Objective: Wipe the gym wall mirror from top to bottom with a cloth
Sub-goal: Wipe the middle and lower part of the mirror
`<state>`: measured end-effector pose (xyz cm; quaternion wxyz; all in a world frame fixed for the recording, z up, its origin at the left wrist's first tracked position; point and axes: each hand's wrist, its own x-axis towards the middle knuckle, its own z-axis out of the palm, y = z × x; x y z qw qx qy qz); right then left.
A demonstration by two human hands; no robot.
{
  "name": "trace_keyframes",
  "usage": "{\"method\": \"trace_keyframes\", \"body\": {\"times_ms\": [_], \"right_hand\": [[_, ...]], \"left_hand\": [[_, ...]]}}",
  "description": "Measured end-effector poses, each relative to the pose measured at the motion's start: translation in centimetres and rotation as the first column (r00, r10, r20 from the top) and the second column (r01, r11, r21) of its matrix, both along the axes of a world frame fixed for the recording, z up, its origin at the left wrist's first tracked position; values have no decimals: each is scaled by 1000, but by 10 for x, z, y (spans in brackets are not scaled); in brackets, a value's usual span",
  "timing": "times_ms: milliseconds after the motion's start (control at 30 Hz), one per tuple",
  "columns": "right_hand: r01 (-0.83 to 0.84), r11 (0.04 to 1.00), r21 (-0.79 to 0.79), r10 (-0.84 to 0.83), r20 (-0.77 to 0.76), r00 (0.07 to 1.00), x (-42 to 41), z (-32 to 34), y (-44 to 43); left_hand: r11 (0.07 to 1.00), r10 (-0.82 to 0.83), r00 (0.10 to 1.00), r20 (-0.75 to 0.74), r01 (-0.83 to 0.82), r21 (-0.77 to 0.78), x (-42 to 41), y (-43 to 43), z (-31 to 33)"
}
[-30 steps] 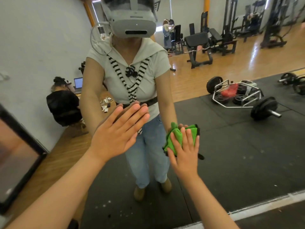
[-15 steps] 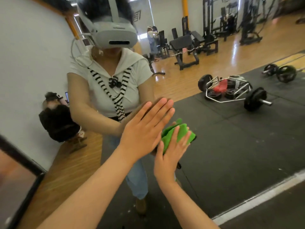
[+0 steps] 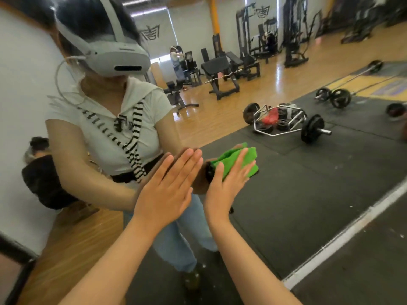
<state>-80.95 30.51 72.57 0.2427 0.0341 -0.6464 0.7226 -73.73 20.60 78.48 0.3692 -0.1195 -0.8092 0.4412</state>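
The wall mirror (image 3: 297,194) fills nearly the whole head view and reflects the gym and the person wearing the camera. A folded green cloth (image 3: 233,157) lies flat against the glass at mid height. My right hand (image 3: 224,188) presses the cloth onto the mirror with straight fingers spread over it. Just left of it, my left hand (image 3: 167,190) lies flat on the bare glass, fingers straight and together. Part of the cloth is hidden under my right fingers.
The mirror's pale bottom edge (image 3: 343,236) runs diagonally at lower right, with dark floor below it. A dark-framed panel (image 3: 13,267) sits at the lower left. Reflected in the glass are a loaded trap bar (image 3: 284,124), benches and racks.
Both hands have slid rightward across the mirror, the left hand closing up beside the right. The cloth moved right under my right hand, and the view tilted.
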Motion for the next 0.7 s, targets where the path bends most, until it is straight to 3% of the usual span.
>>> {"method": "trace_keyframes", "body": {"times_ms": [67,133,267,333,500,600,633,700], "right_hand": [[33,994,103,-19,-136,991,-14,-20,10],[74,986,146,-50,-161,986,-29,-50,20],[105,991,-85,-89,181,979,-19,-68,10],[99,983,-158,-59,238,969,-9,-46,-3],[13,1000,-18,-14,-62,998,-2,-5,-7],[80,970,231,-13,-277,961,-14,-39,6],[85,955,285,6,-303,953,-14,-57,9],[37,961,274,20,-201,979,-4,-85,9]], "left_hand": [[1000,-14,1000,-28,14,-3,-3,-1,-3],[999,-33,998,-52,32,-10,-5,-2,-5],[1000,-28,998,-63,28,0,-6,-1,-8],[1000,-10,998,-60,9,-13,-5,-1,-8],[999,17,998,-56,-19,-37,-5,-1,-6],[999,17,998,-55,-18,-28,-4,-1,-8],[999,20,998,-56,-22,-30,-4,-1,-8],[999,23,998,-59,-25,-32,-4,-1,-7]]}}
